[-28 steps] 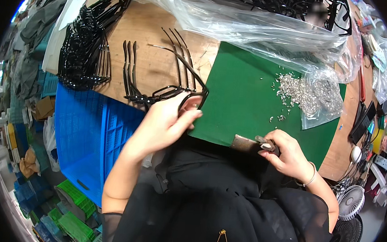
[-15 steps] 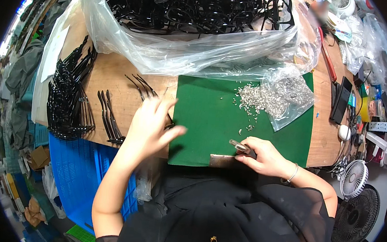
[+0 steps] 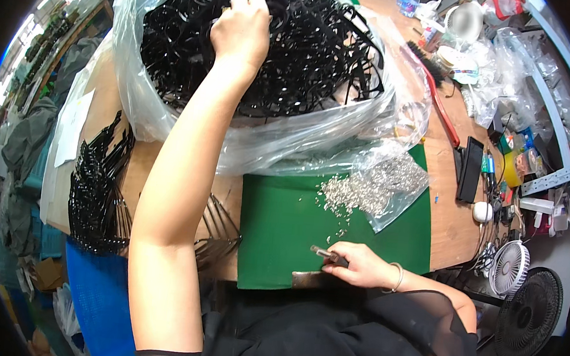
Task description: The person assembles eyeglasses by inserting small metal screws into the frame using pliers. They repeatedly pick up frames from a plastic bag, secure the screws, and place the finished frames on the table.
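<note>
swinging forward from the mat's left edge, the left hand (image 3: pixel 241 37) is now going in over a heap of black glasses frames (image 3: pixel 308 56), which is filling a big clear bag (image 3: pixel 281 147) at the far side of the table (image 3: pixel 451 241). its fingers are bending down among the frames, and i'm not able to tell whether they're closing on one. down by the near edge of the green mat (image 3: pixel 274 234), the right hand (image 3: pixel 360 264) is staying put, clamping a metal tool (image 3: pixel 328 254) with its tip pointing left. ahead of that hand, silver bits (image 3: pixel 344 195) are lying scattered on the mat, with more sitting in a small clear bag (image 3: pixel 401 187) just beside them. over on the left, a stack of black frames (image 3: pixel 98 193) is resting on the table, while a few others (image 3: pixel 218 219) are showing, blurred, beside the left forearm. below, a blue crate (image 3: pixel 98 297) is standing.
</note>
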A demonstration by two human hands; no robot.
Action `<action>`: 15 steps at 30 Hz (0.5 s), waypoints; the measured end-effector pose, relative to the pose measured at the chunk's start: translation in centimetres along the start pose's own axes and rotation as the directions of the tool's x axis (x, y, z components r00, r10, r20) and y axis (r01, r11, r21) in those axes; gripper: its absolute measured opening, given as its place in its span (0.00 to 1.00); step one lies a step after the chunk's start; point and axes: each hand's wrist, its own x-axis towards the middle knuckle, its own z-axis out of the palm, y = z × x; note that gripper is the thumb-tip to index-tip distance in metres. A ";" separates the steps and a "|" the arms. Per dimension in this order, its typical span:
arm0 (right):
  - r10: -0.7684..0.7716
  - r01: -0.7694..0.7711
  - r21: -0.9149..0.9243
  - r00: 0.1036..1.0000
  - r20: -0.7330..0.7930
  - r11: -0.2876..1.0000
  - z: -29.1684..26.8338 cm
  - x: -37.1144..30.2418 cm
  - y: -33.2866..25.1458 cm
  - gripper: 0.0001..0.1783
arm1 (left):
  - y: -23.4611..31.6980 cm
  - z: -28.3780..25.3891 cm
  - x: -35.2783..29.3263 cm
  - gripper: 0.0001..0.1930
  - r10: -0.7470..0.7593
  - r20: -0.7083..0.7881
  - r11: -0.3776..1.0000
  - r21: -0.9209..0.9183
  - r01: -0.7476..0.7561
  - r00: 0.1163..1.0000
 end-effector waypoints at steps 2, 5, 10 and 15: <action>-0.002 0.003 0.044 1.000 -0.011 0.999 -0.2 -0.4 0.2 0.10 | -1.1 0.1 -0.3 0.09 -0.029 -0.005 0.997 -0.067 0.029 1.000; 0.038 -0.023 0.129 0.992 -0.118 0.991 -0.2 -1.6 1.0 0.08 | -4.1 -0.2 -2.4 0.07 0.021 -0.035 0.974 -0.224 -0.028 0.999; 0.100 -0.065 0.168 0.973 -0.209 0.984 0.2 -1.4 1.2 0.08 | -6.0 -0.8 -4.3 0.10 -0.057 0.035 0.921 -0.383 0.066 0.998; 0.033 -0.028 0.042 0.992 -0.124 0.999 0.1 -0.8 0.7 0.09 | -0.4 -2.4 -0.1 0.15 0.006 0.254 0.705 -0.688 0.176 0.967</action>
